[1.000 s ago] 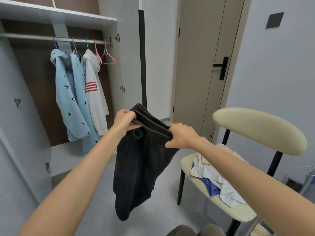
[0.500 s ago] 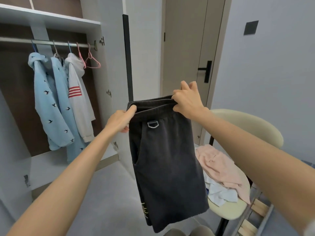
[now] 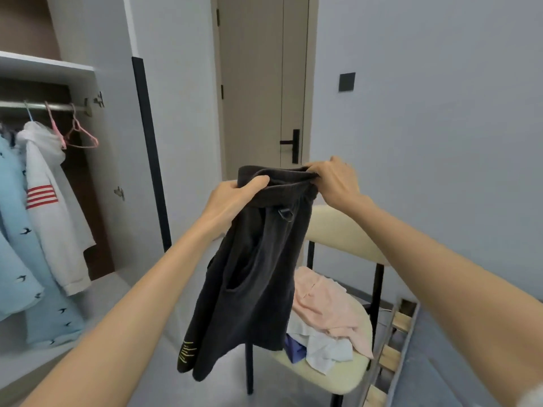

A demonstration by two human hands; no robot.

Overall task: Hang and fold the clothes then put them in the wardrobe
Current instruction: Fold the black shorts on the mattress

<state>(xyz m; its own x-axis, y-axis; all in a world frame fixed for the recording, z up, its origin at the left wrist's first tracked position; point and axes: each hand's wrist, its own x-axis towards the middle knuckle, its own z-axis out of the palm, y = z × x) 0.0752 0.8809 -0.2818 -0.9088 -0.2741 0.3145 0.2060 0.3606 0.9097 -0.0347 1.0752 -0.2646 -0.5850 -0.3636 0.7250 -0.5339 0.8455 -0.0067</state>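
A small room with pale grey walls, a grey floor and a closed beige door [image 3: 264,83]. At left, an open wardrobe [image 3: 73,80] with a metal rail holds a white hoodie [image 3: 50,207] and a pale blue bird-print garment [image 3: 17,259]. A cream padded chair [image 3: 338,230] carries crumpled pink and white clothes [image 3: 326,306]. The left hand [image 3: 232,198] and right hand [image 3: 335,180] each pinch the waistband of dark grey shorts [image 3: 252,283], soft and possibly fleece, hanging lengthwise, waistband up, hems down.

Soft, even indoor light, no harsh glare.

The pale walls [image 3: 440,113] read cool and flat; the wardrobe [image 3: 47,71] interior sits in deeper shade. Wide-angle bending stretches both forearms at the lower corners, and fine detail looks slightly smeared throughout.
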